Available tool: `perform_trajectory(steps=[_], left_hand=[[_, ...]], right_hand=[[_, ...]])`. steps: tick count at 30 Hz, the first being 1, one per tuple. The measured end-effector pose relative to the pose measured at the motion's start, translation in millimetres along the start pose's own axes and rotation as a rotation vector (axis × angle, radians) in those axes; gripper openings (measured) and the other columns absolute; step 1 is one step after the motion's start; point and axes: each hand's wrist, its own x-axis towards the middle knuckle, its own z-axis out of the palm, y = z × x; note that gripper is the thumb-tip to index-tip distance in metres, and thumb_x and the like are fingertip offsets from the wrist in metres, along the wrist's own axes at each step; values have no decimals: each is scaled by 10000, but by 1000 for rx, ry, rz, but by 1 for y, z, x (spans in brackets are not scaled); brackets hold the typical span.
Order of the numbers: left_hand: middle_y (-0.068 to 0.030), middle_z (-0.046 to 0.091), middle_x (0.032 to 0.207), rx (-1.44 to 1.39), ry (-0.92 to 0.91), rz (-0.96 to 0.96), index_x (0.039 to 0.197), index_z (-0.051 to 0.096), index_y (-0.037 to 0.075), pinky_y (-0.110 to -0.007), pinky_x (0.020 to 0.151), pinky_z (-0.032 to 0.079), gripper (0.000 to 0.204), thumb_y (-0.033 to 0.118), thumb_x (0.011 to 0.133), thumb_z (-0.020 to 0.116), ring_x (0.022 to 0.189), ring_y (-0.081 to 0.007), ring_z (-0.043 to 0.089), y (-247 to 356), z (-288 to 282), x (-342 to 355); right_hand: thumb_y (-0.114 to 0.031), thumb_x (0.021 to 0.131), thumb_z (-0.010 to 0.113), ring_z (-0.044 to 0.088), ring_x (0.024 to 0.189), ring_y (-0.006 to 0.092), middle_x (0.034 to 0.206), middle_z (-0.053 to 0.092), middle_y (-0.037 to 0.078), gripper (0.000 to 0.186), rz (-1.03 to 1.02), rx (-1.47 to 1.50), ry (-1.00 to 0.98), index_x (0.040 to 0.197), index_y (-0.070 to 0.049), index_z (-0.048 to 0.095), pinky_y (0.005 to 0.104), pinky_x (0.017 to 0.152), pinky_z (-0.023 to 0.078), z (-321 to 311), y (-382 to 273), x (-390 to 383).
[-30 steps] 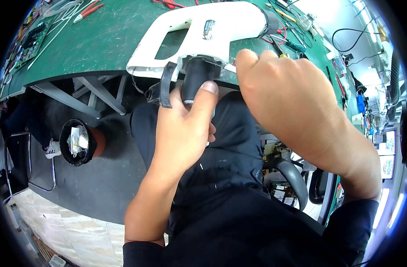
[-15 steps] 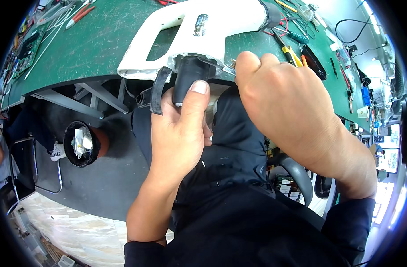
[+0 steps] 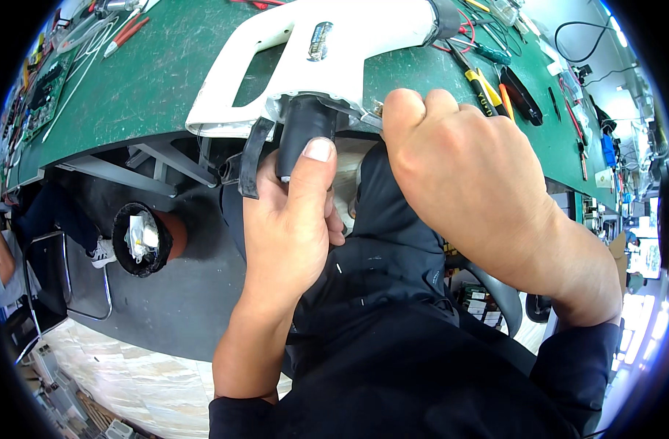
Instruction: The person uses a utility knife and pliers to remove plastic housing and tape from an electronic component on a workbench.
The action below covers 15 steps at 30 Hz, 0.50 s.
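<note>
A white power-tool-like housing (image 3: 343, 72) with a looped handle lies across the bench edge, its lower end pointing at me. From that end sticks a black cylinder (image 3: 304, 132), partly inside the housing. My left hand (image 3: 289, 227) is closed around the cylinder, thumb along its near side. A curved black strip (image 3: 254, 161) hangs beside it, against the left fingers. My right hand (image 3: 462, 161) is a fist around a slim metal tool (image 3: 364, 115). The tool's tip reaches the rim beside the cylinder; its handle is hidden in the fist.
On the green bench (image 3: 152, 80) lie red-handled pliers (image 3: 126, 35), yellow-and-black pliers (image 3: 481, 91), a black tray-like piece (image 3: 521, 95) and wires. A circuit board (image 3: 42, 99) is at far left. Below stands a lined bin (image 3: 166, 234); another person's leg (image 3: 64, 212) shows beyond.
The housing, cylinder and left hand sit slightly farther left and lower in the picture. Both hands keep their grips, and the tool's tip stays at the rim.
</note>
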Motion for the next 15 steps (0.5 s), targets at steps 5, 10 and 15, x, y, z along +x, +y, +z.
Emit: perform_trajectory(steps=[5,10,15], left_hand=[[-16,458,587,3,11,-1,985,618,-45,-257,390,366,453,404,962,561,441,-114,439,-1,0,-1],[-19,455,589,3,3,6,984,618,-48,-257,391,367,450,398,965,559,445,-116,441,0,0,-1],[-22,455,593,-8,-3,-8,985,616,-51,-258,391,372,449,393,964,563,450,-116,443,-1,-1,0]], right_hand=[[-55,810,599,621,525,152,650,545,53,143,1,-5,-29,786,-65,457,267,415,470,0,-1,-2],[-54,813,600,624,529,157,653,545,57,145,1,16,-53,792,-61,456,268,414,471,0,0,-2],[-54,824,600,629,535,174,656,549,68,148,18,67,-68,792,-53,455,281,419,479,2,0,-3]])
